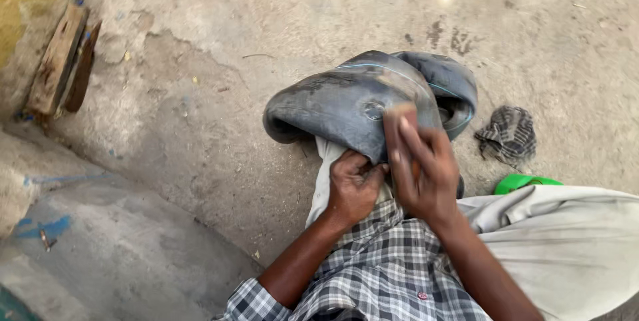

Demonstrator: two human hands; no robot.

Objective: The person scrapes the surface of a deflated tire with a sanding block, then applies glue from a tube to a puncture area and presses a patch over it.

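Just beyond the right hand (426, 168), on the bare concrete floor (266, 41), lies a crumpled checked rag (509, 133), and nearer to that wrist a green object (522, 182) pokes out from behind a pale trouser leg (572, 241). Well off past the left hand (354, 184), a worn wooden block (61, 61) rests against the foot of a wall. Nothing lies between the hands and the rubber tube (359, 98), which is draped over the person's knee directly above both hands. The tube is dark grey, dusty and limp, folded over on itself, with a thin light line running along it and a small round mark near the right fingertips. The left hand is curled shut on the tube's lower edge, pinching it. The right hand, fingers fairly straight, presses a small brownish block (399, 128) flat against the tube.
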